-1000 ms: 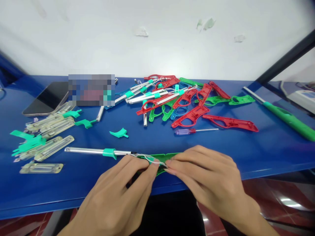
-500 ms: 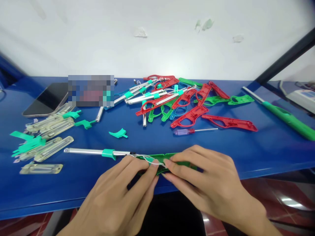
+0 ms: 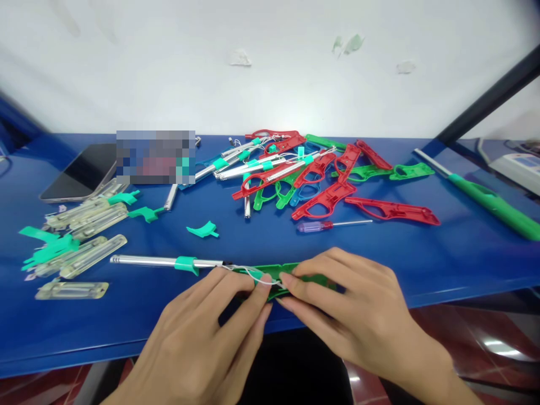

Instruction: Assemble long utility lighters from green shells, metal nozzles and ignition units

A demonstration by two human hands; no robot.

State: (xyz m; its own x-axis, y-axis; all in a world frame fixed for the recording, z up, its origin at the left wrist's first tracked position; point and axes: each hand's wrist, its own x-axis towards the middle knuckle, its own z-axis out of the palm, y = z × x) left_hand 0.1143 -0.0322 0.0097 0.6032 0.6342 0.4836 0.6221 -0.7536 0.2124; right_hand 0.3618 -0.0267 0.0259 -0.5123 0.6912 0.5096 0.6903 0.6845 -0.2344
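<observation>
Low at the table's front edge, both hands close around a green lighter casing half (image 3: 287, 270). My left hand (image 3: 198, 329) grips its left end, with the thumb and index fingertip near the white wires (image 3: 248, 270). On the other side, my right hand (image 3: 358, 301) pinches the casing and the wire ends with thumb and fingertips; my fingers hide much of the inside. A silver metal tube (image 3: 147, 261) with a teal trigger piece (image 3: 187, 263) around it extends left from the casing. Above my left hand lies a loose teal trigger (image 3: 203, 229).
Clear fuel tanks (image 3: 90, 251) and teal triggers lie at left, by a phone (image 3: 80, 171). Red casing halves (image 3: 327, 201), green ones and metal tubes pile up mid-table. A purple-handled screwdriver (image 3: 315, 226) lies before them. An assembled green lighter (image 3: 493, 205) is at right.
The hands and casing stay almost in place; my fingertips shift only slightly on the wires. The whole view moves a little.
</observation>
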